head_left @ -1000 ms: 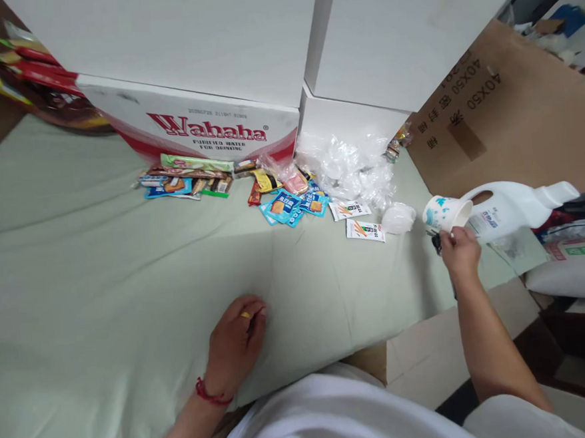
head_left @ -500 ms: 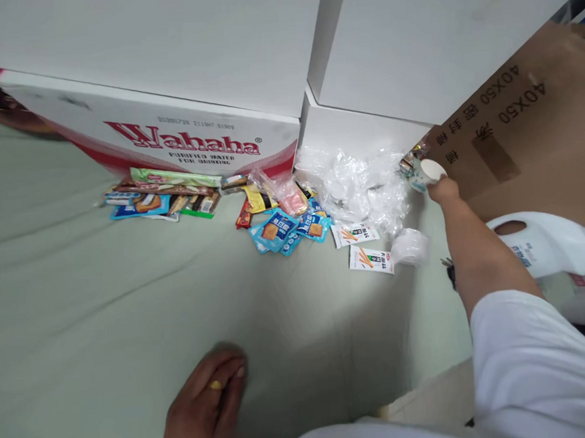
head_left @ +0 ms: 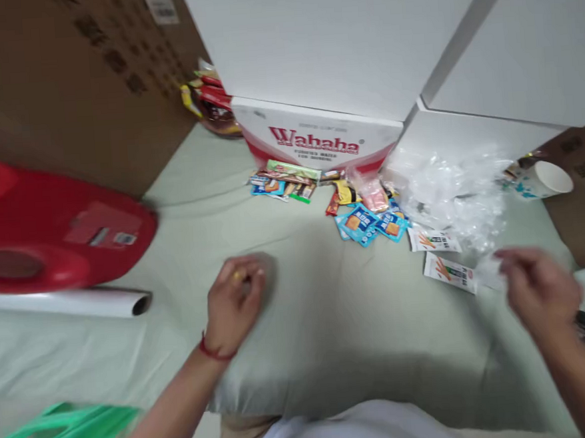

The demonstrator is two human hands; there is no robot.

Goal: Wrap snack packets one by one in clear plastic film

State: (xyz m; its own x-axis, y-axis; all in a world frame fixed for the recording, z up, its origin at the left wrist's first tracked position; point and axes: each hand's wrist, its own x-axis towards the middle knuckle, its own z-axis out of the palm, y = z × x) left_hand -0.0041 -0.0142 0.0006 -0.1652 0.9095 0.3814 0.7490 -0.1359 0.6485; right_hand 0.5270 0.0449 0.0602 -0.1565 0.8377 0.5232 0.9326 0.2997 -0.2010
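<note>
Your two hands are well apart over a pale green cloth (head_left: 329, 316). Your left hand (head_left: 235, 300) is curled in on itself, a red cord at its wrist, with nothing visible in its grip. Your right hand (head_left: 542, 288), blurred, has its fingertips over a small clear plastic bundle (head_left: 487, 273); whether they pinch it or merely pass in front, you cannot tell from this view.

The bundle, just left of your right fingertips, looks thin-walled, so it should prove light, soft, slippery and quick to crush; a gentle pinch on a bunched edge would likely serve best. Beside it, on the side toward your left hand, two white packets (head_left: 450, 273) look light and slick, their contents perhaps brittle: take them by the flat end seals.

Beyond your right hand, a paper cup (head_left: 531, 184) shows its mouth, near a heap of clear plastic (head_left: 453, 188); probably light but easily dented, the cup calls for a loose hold around its wall. Farther out, between your hands, lie blue snack packets (head_left: 360, 221).
</note>
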